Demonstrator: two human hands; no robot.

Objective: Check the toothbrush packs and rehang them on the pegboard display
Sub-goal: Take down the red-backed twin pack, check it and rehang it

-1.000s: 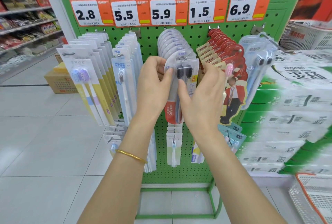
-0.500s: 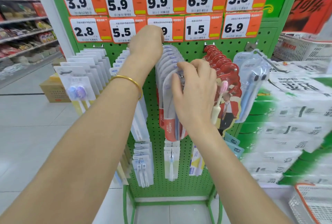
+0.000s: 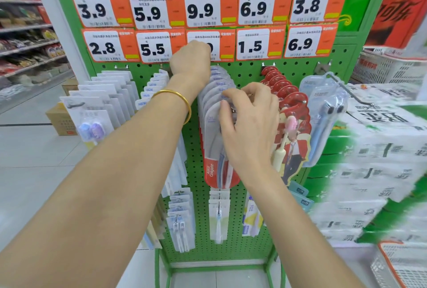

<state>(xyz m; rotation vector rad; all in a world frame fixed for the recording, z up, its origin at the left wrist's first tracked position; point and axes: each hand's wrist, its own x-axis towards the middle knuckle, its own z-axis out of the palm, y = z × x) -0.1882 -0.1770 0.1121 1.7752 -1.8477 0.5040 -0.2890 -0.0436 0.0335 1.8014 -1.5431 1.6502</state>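
Note:
A green pegboard display (image 3: pixel 245 72) carries rows of toothbrush packs on hooks. In the middle hangs a row of clear Colgate packs (image 3: pixel 213 149) with red bottoms. My right hand (image 3: pixel 249 123) lies over the front pack of that row, fingers curled round its upper edge. My left hand (image 3: pixel 190 61), with a gold bangle on the wrist, reaches up to the back of the same row at the board; its fingers are hidden behind the hand. Red-topped packs (image 3: pixel 293 102) hang to the right, white card packs (image 3: pixel 101 102) to the left.
Orange and white price tags (image 3: pixel 254 8) cover the top of the board. Stacked white and green cartons (image 3: pixel 381 160) stand close on the right, with a wire basket (image 3: pixel 402 267) at the lower right. A cardboard box (image 3: pixel 60 121) sits on the tiled floor at left, beside shelving.
A second ago both hands held one Colgate pack out in front of the row. My left hand has since risen to the hook at the board, and my right has pressed the pack back against the row.

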